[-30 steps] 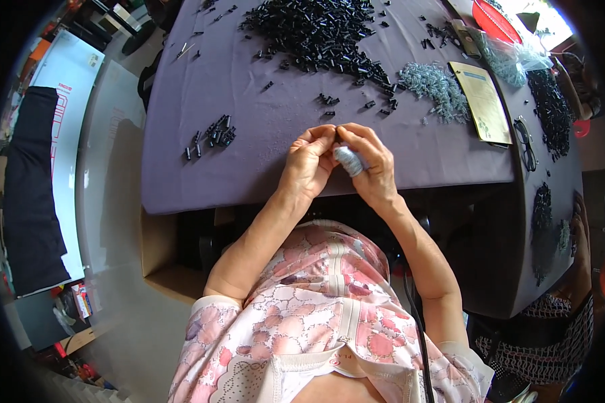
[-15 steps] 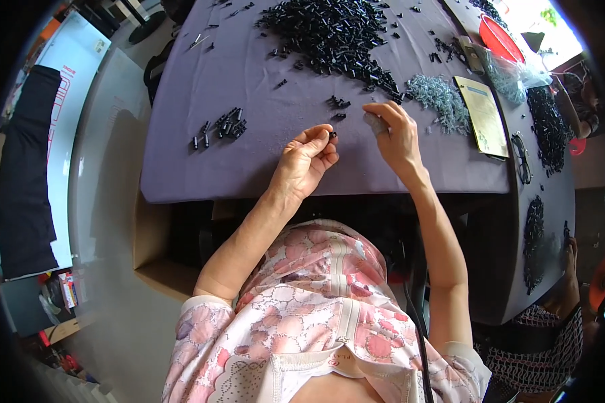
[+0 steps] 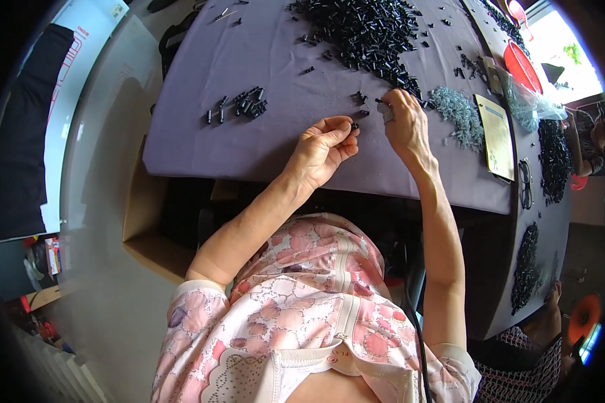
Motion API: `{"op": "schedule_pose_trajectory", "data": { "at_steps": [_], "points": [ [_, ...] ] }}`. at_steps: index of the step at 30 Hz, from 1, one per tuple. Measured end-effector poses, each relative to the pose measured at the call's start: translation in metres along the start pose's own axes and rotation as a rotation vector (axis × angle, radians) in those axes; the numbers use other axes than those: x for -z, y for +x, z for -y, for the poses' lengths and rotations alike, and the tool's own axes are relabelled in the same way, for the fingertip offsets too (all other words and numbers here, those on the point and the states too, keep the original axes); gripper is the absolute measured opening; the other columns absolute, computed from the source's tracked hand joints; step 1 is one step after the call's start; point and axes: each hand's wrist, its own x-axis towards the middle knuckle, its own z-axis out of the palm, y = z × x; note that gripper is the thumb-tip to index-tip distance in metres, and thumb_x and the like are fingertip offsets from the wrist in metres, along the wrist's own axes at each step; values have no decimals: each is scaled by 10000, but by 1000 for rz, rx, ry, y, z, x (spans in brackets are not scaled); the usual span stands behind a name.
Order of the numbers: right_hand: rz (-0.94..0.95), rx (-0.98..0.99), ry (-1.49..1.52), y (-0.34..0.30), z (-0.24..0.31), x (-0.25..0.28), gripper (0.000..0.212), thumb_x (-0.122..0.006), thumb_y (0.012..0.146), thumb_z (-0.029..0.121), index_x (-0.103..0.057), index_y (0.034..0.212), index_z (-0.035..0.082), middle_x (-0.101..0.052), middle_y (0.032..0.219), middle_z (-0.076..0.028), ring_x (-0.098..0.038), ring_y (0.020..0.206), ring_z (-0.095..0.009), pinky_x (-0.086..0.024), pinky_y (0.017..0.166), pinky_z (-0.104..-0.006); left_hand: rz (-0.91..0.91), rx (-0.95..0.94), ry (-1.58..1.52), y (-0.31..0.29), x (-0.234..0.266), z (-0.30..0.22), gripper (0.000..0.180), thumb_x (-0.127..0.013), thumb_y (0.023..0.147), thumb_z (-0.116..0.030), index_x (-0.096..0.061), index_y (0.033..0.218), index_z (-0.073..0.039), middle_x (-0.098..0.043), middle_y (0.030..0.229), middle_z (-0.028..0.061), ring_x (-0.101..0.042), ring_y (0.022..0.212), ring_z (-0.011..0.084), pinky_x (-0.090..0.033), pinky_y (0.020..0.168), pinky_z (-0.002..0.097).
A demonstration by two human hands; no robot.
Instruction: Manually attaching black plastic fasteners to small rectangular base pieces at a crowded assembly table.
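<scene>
My left hand is above the near part of the purple-covered table. Its thumb and fingers pinch a small black tube-shaped piece. To its right, my right hand is closed at the fingertips on another small black piece; a grey wrap shows at its thumb. A few loose black pieces lie between the hands. Beyond them spreads a large heap of black pieces. Small clear, bluish pieces lie beside my right hand.
A small group of black pieces lies on the left. At right are a yellowish card, eyeglasses, a red basket and a clear plastic bag. Another person's hand is at the neighbouring table. A cardboard box stands below.
My right hand has come down toward the loose pieces, and its fingertips have closed on a black piece. My left hand keeps its piece. The view has turned slightly.
</scene>
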Motion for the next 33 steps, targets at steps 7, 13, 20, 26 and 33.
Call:
{"op": "schedule_pose_trajectory", "data": {
  "at_steps": [7, 13, 20, 26, 33],
  "points": [
    [36, -495, 853, -35, 38, 21, 182, -535, 758, -149, -578, 877, -17, -637, 814, -50, -636, 812, -107, -487, 674, -216, -35, -51, 93, -2, -4, 5, 85, -612, 855, -80, -607, 938, -64, -632, 835, 70, -594, 679, 130, -509, 647, 274],
    [-32, -269, 838, -48, 36, 16, 362, -478, 665, -234, -608, 921, -13, -626, 861, -44, -608, 850, -126, -480, 758, -231, -47, -124, 231, -3, -9, 11, 73, -610, 858, -78, -605, 924, -48, -628, 831, 66, -585, 661, 123, -507, 631, 269],
    [-23, -229, 730, -48, 41, 12, 401, -447, 629, -238, -613, 914, -9, -632, 869, -55, -610, 852, -133, -477, 765, -237, -53, -157, 243, -4, -9, 13, 82, -620, 854, -78, -605, 923, -36, -630, 821, 70, -593, 662, 123, -512, 621, 268],
    [-59, -325, 761, -52, 45, 6, 378, -462, 659, -227, -609, 924, 0, -649, 860, -53, -619, 825, -123, -482, 755, -230, -61, -203, 239, -6, -11, 17, 98, -640, 837, -68, -603, 917, -24, -631, 801, 69, -609, 656, 138, -530, 610, 275],
    [-67, -257, 854, -55, 35, 8, 384, -432, 640, -246, -592, 900, -12, -645, 896, -70, -610, 862, -129, -477, 780, -232, -37, -214, 508, -10, -13, 12, 110, -624, 842, -49, -599, 943, -14, -647, 834, 86, -642, 693, 176, -566, 665, 343]
  ]
}}
